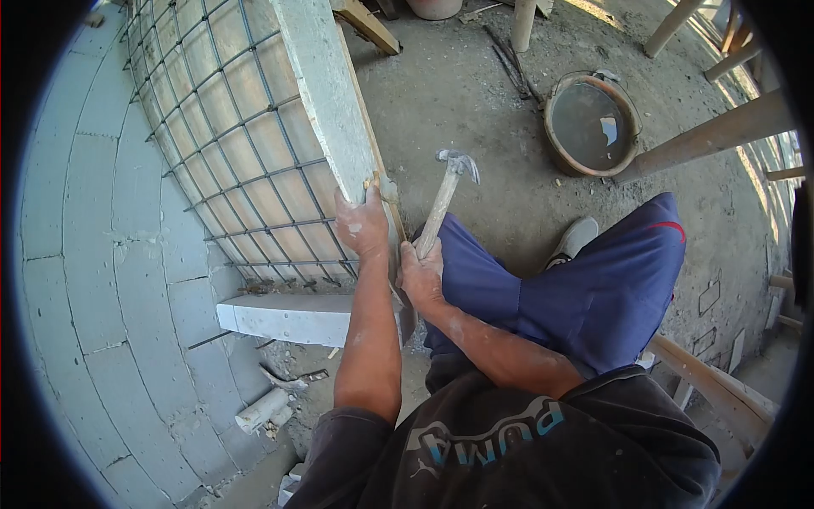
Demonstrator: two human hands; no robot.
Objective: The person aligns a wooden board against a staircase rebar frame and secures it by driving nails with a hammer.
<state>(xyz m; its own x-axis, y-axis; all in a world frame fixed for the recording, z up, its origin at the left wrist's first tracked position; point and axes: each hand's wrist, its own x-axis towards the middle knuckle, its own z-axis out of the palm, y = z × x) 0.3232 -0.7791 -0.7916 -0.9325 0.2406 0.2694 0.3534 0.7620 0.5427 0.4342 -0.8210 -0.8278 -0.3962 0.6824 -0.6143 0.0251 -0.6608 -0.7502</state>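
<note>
My right hand [422, 273] is wrapped round the handle of a claw hammer [442, 197], whose metal head points up and away from me. My left hand [362, 224] is closed at the near end of a long pale slab [322, 81], beside the wooden board edge. A small yellowish bit [371, 181] shows at its fingertips; what the fingers hold is hidden. Left of the slab stands a grid of steel rebar [246, 127] in front of a wooden panel [222, 51]. Below my left hand lies a white block [284, 319].
A grey block wall [93, 254] rises on the left. A bucket of water [555, 157] stands on the floor at the upper right, near wooden posts [721, 131]. Broken pieces [264, 411] lie at the wall's foot. A timber [716, 382] is at the lower right.
</note>
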